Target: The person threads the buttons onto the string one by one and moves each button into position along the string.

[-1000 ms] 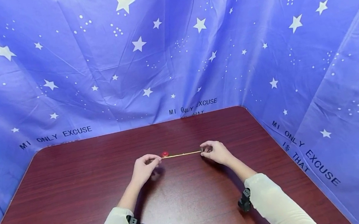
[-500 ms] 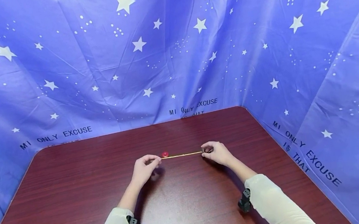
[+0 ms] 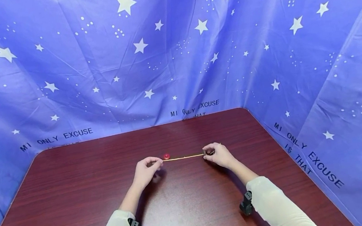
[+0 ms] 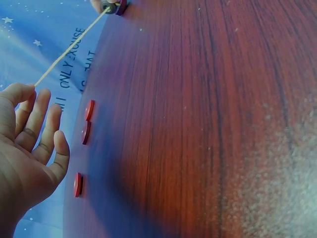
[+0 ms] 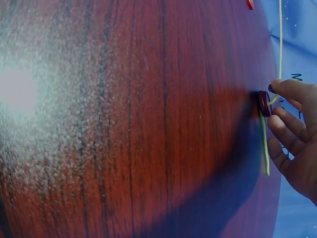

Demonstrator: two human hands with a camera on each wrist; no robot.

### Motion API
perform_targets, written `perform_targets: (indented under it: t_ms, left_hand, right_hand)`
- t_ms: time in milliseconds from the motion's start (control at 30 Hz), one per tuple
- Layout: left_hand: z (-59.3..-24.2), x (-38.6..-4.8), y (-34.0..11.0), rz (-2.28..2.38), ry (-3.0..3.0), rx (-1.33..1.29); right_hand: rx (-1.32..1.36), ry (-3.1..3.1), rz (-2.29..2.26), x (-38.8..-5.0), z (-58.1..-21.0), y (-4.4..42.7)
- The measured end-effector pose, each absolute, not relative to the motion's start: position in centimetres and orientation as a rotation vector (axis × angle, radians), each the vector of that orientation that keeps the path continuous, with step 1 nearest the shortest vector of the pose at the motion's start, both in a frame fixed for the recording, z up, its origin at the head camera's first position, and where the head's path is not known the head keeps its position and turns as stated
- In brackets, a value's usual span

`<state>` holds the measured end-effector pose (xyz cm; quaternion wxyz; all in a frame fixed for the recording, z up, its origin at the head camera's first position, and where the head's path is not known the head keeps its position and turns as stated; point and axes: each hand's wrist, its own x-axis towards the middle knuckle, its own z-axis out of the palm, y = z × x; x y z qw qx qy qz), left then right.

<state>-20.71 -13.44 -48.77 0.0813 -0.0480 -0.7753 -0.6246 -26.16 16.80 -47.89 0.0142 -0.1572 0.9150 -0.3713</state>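
A thin yellow string (image 3: 184, 157) is drawn straight between the two hands, just above the table. My left hand (image 3: 146, 173) pinches its left end between thumb and index finger; the other fingers are spread and loosely bent in the left wrist view. My right hand (image 3: 219, 154) holds the string near its other end with thumb and fingertips. At those fingertips sits a dark red disc (image 5: 263, 103), like a button, with a small dark piece beside the thumb. A loose yellow-green tail (image 5: 266, 148) hangs past the disc. Whether the string passes through the disc cannot be told.
A red button-like disc (image 3: 166, 156) lies just behind the string. The left wrist view shows more red discs (image 4: 78, 184) on the dark red wooden table (image 3: 185, 199), near its far edge. A blue star-patterned curtain (image 3: 168, 61) hangs behind and along the right side.
Over the last second the right hand has shifted very slightly to the right, with the string still straight. The left hand and red disc stay almost where they were.
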Motion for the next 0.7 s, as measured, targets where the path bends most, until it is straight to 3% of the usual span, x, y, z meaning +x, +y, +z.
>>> perform_targets:
  t_ms: [233, 700]
  left_hand:
    - [-48.54, -20.77, -13.47, -1.883, -2.409, -0.019]
    - [-48.6, -20.75, -13.34, -1.897, -2.402, -0.027]
  right_hand:
    - [-0.489, 2.882, -1.145, -26.26, -48.16, 16.9]
    - [-0.431, 2.914, -1.094, -26.32, -48.28, 17.29]
